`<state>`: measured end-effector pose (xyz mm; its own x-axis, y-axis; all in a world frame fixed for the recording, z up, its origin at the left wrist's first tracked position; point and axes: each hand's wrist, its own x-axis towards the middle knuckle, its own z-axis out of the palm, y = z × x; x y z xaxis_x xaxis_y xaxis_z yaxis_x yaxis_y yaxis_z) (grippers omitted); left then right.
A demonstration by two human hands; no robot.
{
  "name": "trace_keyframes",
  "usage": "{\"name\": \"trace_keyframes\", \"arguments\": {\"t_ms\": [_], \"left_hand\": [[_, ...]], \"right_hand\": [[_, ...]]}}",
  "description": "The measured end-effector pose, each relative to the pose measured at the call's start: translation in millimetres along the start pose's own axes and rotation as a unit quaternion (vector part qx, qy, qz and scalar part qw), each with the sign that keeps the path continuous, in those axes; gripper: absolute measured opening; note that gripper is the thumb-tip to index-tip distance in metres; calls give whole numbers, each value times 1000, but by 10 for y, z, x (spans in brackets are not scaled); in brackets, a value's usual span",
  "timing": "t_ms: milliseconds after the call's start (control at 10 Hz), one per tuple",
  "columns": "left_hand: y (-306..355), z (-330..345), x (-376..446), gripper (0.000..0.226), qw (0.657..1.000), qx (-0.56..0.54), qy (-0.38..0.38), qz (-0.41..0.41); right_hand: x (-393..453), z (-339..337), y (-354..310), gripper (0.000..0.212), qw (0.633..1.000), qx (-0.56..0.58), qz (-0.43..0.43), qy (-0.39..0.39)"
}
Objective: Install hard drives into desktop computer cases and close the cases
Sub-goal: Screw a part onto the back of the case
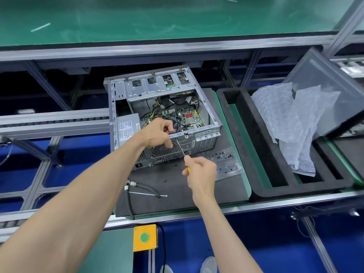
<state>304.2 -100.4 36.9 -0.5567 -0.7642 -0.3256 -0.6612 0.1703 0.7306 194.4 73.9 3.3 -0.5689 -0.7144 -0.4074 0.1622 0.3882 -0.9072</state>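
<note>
An open desktop computer case (206,107) lies on a dark foam pad (177,194), its side panel off, motherboard (187,117) and power supply (128,129) showing. My left hand (157,133) grips the top rear edge of the case, fingers curled over the rim above the fan grille. My right hand (201,172) holds a screwdriver (181,148) with a yellow handle. Its thin shaft angles up to the case's rear panel, tip near my left fingers. A clear plastic tray with small black screws (224,160) lies right of the case.
A black foam tray (262,154) at the right holds crumpled bubble wrap (291,123), with a grey panel (327,83) leaning above it. A black cable (137,188) and loose screws (165,180) lie on the pad. A yellow box with a green button (144,237) sits below the conveyor rail.
</note>
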Motion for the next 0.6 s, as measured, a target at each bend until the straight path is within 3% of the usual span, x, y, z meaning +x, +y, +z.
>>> {"name": "trace_keyframes", "arguments": {"t_ms": [100, 200, 300, 400, 500, 600], "left_hand": [[-8, 5, 7, 41, 1000, -2, 1, -2], [-29, 14, 22, 42, 1000, -2, 3, 0], [-31, 15, 27, 41, 1000, -1, 3, 1], [-42, 9, 22, 42, 1000, -1, 2, 0], [-40, 8, 21, 43, 1000, -3, 0, 3], [-38, 5, 23, 42, 1000, -5, 0, 2]], "right_hand": [[-49, -1, 117, 21, 824, -409, -372, 123], [-90, 69, 108, 17, 872, -356, -322, 94], [-61, 64, -90, 22, 974, 182, 127, -35], [-73, 75, -142, 22, 966, 195, 161, -53], [-117, 63, -48, 17, 972, -192, -119, 60], [-171, 79, -5, 20, 916, -297, -245, 114]]}}
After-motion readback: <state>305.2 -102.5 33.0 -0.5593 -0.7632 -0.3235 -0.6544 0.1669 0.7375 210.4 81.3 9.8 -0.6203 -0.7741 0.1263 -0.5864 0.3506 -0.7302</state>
